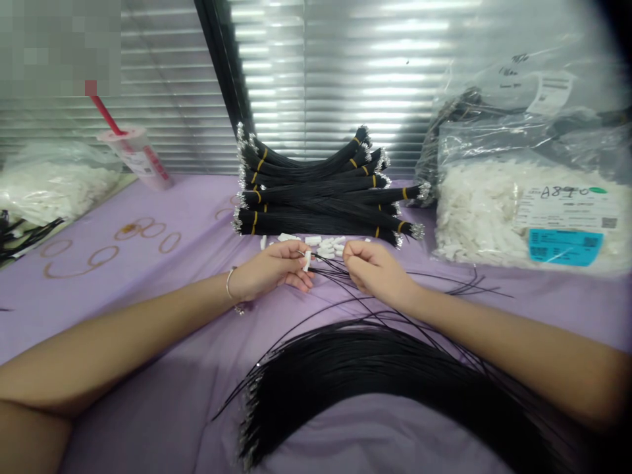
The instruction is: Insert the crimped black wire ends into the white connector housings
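Note:
My left hand [284,265] pinches a small white plastic connector housing [307,261] between thumb and fingers. Thin black wires [332,268] run from that housing toward my right hand [371,266], whose fingers are curled closed around the wires. Just behind the hands lies a scatter of loose white connector housings [326,249]. In front of them a thick curved bundle of black wires [375,359] rests on the cloth, with metal terminals at its left end. A few single wires trail off under my right forearm.
Tied bundles of black wires [316,191] are stacked at the back against the blinds. A labelled bag of white parts [484,210] stands right; another bag [59,181] lies left. A cup with a red straw [138,158] and rubber bands [103,255] are on the purple cloth [192,283].

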The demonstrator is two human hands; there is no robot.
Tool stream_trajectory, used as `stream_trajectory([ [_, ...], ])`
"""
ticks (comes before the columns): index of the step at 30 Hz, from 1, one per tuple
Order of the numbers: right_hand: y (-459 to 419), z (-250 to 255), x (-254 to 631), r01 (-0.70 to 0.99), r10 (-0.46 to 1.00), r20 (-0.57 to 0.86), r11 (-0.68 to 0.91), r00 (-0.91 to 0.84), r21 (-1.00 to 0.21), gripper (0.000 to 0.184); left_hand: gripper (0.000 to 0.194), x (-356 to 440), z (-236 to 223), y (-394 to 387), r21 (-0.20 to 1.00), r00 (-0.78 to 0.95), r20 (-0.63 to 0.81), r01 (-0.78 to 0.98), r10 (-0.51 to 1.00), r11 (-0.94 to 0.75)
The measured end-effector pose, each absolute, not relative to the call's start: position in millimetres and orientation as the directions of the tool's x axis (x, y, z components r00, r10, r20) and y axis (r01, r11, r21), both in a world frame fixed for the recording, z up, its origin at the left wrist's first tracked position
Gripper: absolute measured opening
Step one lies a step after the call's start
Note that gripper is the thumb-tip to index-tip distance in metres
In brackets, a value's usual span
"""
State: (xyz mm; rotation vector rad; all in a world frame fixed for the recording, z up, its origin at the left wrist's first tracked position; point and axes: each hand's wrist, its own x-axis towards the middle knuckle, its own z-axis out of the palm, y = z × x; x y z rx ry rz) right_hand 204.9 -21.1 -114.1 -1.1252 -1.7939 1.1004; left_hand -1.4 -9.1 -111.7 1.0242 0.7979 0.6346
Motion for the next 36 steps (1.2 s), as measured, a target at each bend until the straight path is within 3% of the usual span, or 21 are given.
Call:
stream_trajectory([
  [19, -22.4, -113.2, 205.5, 0.339, 0.916, 0.128, 0.267, -0.380, -0.902, 0.014, 0.011, 0.0, -110.3, -10.2, 0.923, 0.552, -0.280, -0.071, 0.786, 0.379],
  [25, -21.4, -112.8, 203.6, 0.446, 0.905, 0.110, 0.305, -0.412, -0.841, 0.012, 0.014, -1.0, -114.2, -9.8, 0.939, 0.575, -0.247, -0.057, 0.780, 0.339],
  [36, -26.5, -115.0, 197.3, 0.545, 0.851, 0.149, 0.447, -0.504, -0.709, 0.016, 0.011, 3.2, -106.4, -18.2, 0.977, 0.629, -0.213, 0.137, 0.747, 0.163],
])
